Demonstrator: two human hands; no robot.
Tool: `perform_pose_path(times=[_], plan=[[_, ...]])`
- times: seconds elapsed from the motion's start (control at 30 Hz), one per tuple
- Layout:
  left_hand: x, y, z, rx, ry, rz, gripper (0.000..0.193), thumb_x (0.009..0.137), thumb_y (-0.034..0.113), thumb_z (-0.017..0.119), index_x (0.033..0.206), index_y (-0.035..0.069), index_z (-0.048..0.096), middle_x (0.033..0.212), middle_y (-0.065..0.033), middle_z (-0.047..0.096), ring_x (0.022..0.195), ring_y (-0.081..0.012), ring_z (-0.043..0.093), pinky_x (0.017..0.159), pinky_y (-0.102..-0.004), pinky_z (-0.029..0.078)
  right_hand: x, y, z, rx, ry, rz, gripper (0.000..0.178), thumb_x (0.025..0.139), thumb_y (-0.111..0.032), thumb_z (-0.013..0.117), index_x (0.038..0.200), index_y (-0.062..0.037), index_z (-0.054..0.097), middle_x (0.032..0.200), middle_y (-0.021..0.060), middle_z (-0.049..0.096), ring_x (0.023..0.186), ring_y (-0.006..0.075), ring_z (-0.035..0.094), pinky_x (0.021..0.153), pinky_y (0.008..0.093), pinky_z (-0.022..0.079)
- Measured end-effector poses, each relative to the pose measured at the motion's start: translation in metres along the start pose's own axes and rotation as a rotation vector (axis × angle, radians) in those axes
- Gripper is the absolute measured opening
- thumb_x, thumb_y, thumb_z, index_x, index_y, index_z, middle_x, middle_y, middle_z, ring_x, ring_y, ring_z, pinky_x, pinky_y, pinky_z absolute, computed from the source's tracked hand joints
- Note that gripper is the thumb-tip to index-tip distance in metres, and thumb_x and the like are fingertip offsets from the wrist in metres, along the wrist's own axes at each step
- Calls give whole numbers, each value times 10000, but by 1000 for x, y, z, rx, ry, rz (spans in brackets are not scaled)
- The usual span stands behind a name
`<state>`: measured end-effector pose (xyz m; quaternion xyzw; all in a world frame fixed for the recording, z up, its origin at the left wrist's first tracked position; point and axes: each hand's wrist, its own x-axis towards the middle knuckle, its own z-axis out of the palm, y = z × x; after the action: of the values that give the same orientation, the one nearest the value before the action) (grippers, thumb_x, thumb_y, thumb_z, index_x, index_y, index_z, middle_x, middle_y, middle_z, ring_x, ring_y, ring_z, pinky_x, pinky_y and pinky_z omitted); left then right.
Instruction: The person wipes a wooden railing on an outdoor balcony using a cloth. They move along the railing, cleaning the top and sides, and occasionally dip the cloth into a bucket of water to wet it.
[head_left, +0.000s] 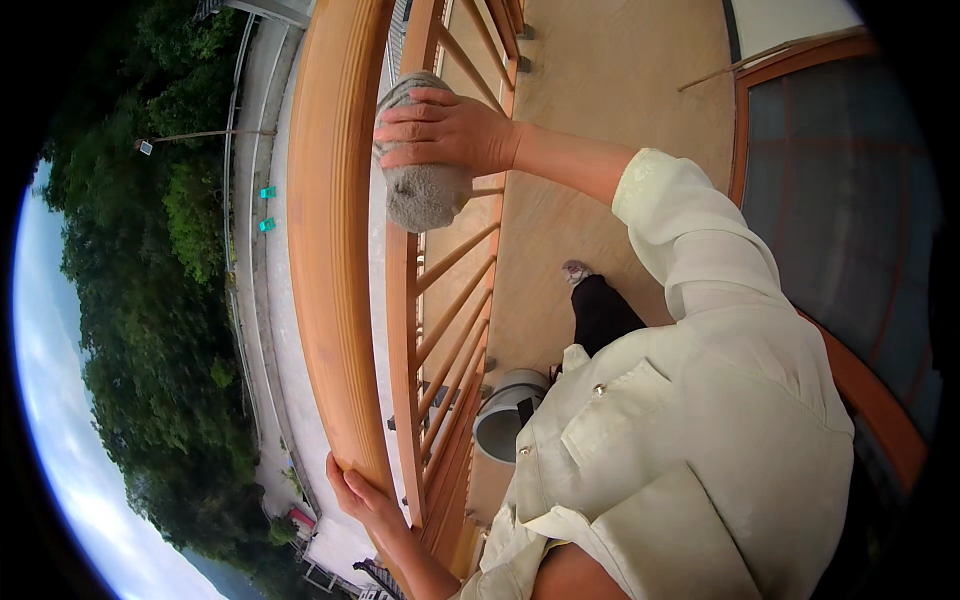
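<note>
My right hand (450,130) grips a bunched grey cloth (428,200), its fingers spread across the top. The cloth is pressed against the narrow wooden rail (402,300) of a balcony railing and hides part of it. Lower in the view, my left hand (372,508) is closed round the thick, rounded wooden handrail (335,240), near its lower visible end. That handrail runs alongside the narrow rail, on its outer side. The right thumb is out of sight behind the cloth.
Slanting wooden balusters (455,300) join the railing's bars. By my body stands a grey bucket (528,388) on the tan floor (610,90). A wood-framed dark panel (835,200) lies to the right. Beyond the railing are a road (290,400) and trees (150,330) far below.
</note>
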<state>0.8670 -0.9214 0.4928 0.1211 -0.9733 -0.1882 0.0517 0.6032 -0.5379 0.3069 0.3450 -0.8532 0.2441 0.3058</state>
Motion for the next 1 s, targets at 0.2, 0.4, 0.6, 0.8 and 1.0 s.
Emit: perform_pose_path(times=[0.2, 0.4, 0.6, 0.8, 1.0], plan=[[4, -3, 4, -12, -28, -42, 536, 998, 371, 332, 1248, -80, 481, 1177, -241, 565, 1072, -343, 544, 944, -403, 405, -17, 75, -17, 376, 560, 884, 592, 662, -353, 814, 1136, -58, 617, 1005, 157, 690, 953, 278, 662, 863, 347, 525], [-1, -19, 6, 84, 20, -147, 599, 991, 511, 283, 1341, 42, 411, 1223, -152, 521, 1052, -244, 560, 826, -344, 466, -46, 24, 94, 630, 551, 917, 508, 692, -223, 770, 1131, -75, 560, 1061, 133, 634, 1031, 299, 605, 889, 388, 488], [-15, 9, -10, 225, 38, -45, 571, 1021, 378, 273, 1268, -93, 479, 1213, -296, 555, 1082, -428, 560, 912, -476, 466, -98, 30, 159, 397, 420, 1051, 419, 658, -181, 774, 1015, -62, 590, 931, 159, 647, 885, 362, 616, 781, 387, 505], [-4, 30, 17, 265, 44, -146, 617, 1015, 436, 243, 1280, -66, 485, 1197, -283, 562, 1056, -416, 567, 879, -485, 475, -212, 60, 272, 435, 300, 1678, 441, 688, -367, 763, 987, -66, 644, 951, 169, 687, 918, 333, 659, 769, 395, 529], [0, 37, 30, 230, 20, -182, 624, 1013, 447, 238, 1286, -58, 482, 1197, -280, 561, 1049, -413, 569, 871, -486, 476, -236, 19, 295, 782, 487, 1747, 484, 658, -333, 750, 994, 2, 654, 942, 219, 685, 914, 362, 662, 767, 394, 534]])
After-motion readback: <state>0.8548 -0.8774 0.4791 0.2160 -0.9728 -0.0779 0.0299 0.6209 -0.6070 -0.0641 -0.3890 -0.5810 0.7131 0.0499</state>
